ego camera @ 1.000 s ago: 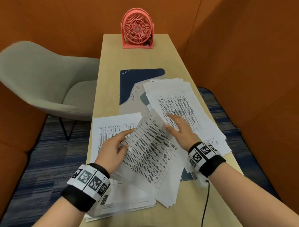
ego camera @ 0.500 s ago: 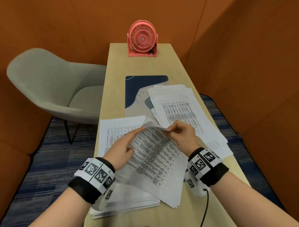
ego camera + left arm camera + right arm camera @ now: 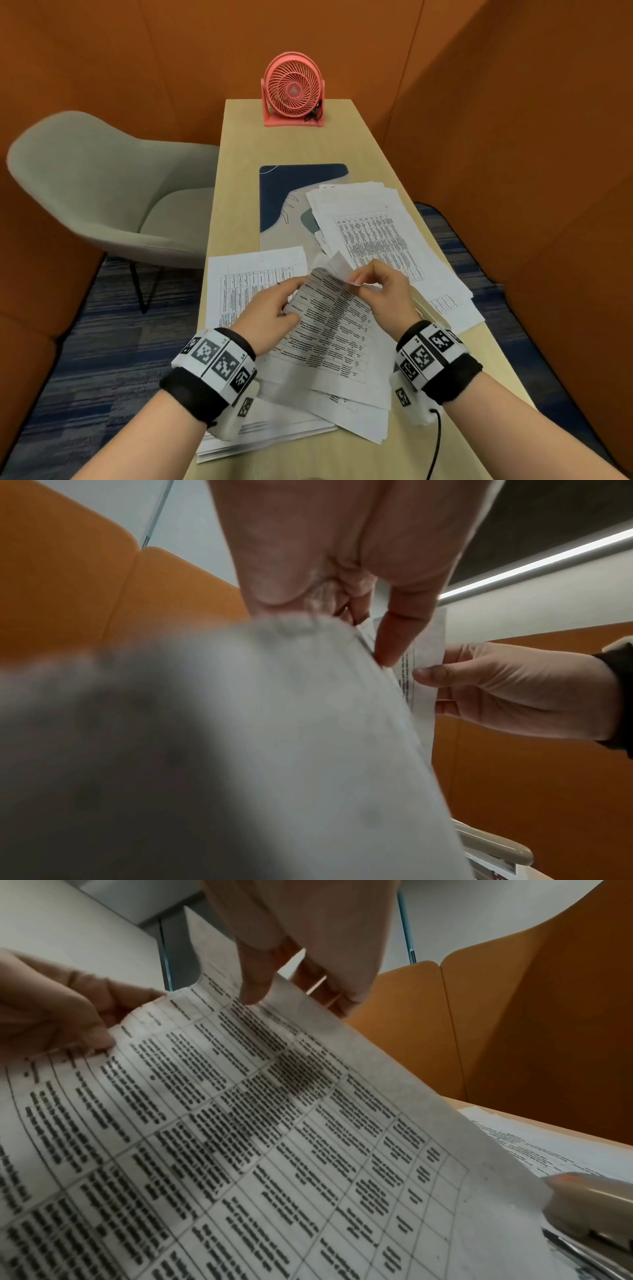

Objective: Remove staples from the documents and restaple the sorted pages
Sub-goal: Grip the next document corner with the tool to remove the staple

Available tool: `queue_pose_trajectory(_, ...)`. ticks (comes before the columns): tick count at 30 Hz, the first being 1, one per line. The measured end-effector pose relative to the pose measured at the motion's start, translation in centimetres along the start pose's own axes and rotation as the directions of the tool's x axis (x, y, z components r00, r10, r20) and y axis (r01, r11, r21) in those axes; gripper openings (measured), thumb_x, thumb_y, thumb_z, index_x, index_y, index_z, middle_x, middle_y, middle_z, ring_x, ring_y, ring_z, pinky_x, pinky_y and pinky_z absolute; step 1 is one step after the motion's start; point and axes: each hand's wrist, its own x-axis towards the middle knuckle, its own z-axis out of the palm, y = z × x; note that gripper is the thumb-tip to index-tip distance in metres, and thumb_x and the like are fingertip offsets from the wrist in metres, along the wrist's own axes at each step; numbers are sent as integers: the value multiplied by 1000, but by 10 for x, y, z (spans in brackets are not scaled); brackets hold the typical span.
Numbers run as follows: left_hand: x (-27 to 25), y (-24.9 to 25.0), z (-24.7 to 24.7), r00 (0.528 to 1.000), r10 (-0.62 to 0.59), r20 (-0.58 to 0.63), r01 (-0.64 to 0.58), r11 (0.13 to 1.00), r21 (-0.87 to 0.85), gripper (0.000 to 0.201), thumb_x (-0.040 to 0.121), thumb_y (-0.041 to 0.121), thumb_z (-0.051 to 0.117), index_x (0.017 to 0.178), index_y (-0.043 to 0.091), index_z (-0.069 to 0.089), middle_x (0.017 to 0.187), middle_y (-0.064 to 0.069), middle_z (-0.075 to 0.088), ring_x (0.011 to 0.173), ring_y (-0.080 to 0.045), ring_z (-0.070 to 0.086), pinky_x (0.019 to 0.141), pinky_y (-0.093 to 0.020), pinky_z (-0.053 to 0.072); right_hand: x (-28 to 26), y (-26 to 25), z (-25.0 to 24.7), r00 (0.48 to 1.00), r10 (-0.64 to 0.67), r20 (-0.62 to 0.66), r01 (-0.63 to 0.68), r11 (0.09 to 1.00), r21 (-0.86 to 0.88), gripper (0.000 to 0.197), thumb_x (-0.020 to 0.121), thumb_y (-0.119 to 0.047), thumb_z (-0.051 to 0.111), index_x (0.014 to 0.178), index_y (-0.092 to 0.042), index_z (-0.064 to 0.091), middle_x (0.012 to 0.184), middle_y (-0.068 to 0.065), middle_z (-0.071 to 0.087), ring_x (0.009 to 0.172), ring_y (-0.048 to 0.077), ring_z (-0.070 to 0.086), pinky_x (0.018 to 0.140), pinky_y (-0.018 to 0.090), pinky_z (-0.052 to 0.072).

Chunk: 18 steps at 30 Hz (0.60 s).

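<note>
A printed document (image 3: 329,329) with a table on it lies tilted over the paper piles in front of me. My left hand (image 3: 291,303) grips its upper left edge, thumb on top. My right hand (image 3: 359,284) pinches the top sheet's upper corner (image 3: 337,265), which is curled up off the pages beneath. The right wrist view shows the same page (image 3: 274,1123), the right hand (image 3: 270,988) at its top edge and the left hand (image 3: 78,1026) on its left edge. A beige stapler (image 3: 592,1202) lies on the table by my right wrist. No staple is visible.
More printed piles lie at the left (image 3: 253,277), at the right (image 3: 373,229) and under my left wrist (image 3: 274,428). A blue-and-beige desk mat (image 3: 291,192) sits mid-table and a pink fan (image 3: 293,89) at the far end. A grey chair (image 3: 102,192) stands left; orange walls enclose the narrow table (image 3: 291,144).
My right hand went from lying flat on the sheet to pinching its top corner and curling it upward. My left hand closed on the document's left edge.
</note>
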Motion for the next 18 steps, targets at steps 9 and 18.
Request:
queue_pose_trajectory(9,-2,0,5,995,-18,-94,13,999,-52,47,85,-4,56,120,28,54,84,25,55,53,5,51,52,-8,38,-3,-7,-4,973,128,192,-139,990,41,35,89,3,56,100,-28,46,97,8,69,89,21,68,84,41,55)
queue_pose_trajectory(18,-4,0,6,996,-13,-83,9,999,-48,50,86,-3,57,118,35,50,91,22,54,63,11,53,57,-8,43,4,-5,0,974,117,192,-103,991,-82,43,86,-4,63,102,-42,51,98,19,68,90,28,68,81,47,56)
